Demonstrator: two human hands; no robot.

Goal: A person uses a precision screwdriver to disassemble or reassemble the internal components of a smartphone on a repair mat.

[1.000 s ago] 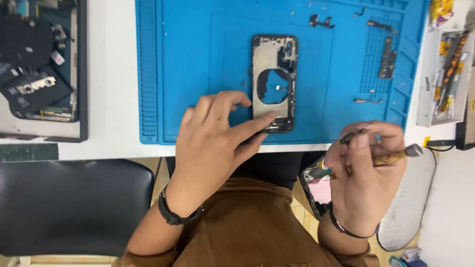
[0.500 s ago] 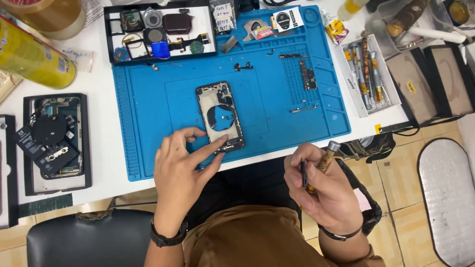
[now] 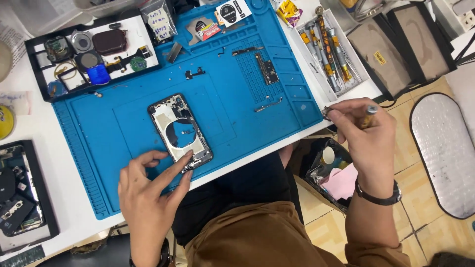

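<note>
An opened phone housing [image 3: 180, 132] lies face up on the blue work mat [image 3: 237, 99], its insides bare. My left hand [image 3: 151, 193] rests at the mat's near edge with two fingertips pressing the housing's lower end. My right hand [image 3: 363, 133] is off the table to the right, above the floor, fingers closed on a small yellow-handled screwdriver [image 3: 368, 112] and pinching a tiny part at its tip. A small circuit board [image 3: 267, 69] and loose screws lie further back on the mat.
A black parts tray [image 3: 89, 54] with small components sits at the back left. A white box of screwdrivers [image 3: 329, 49] stands right of the mat. Another dismantled device in a black tray [image 3: 20, 193] lies at the left. A bin with pink paper [image 3: 331, 173] is below the table edge.
The view has swung, so the table now sits left and tilted. My right hand has risen from my lap to beside the table's right edge. My left hand stays on the phone housing.
</note>
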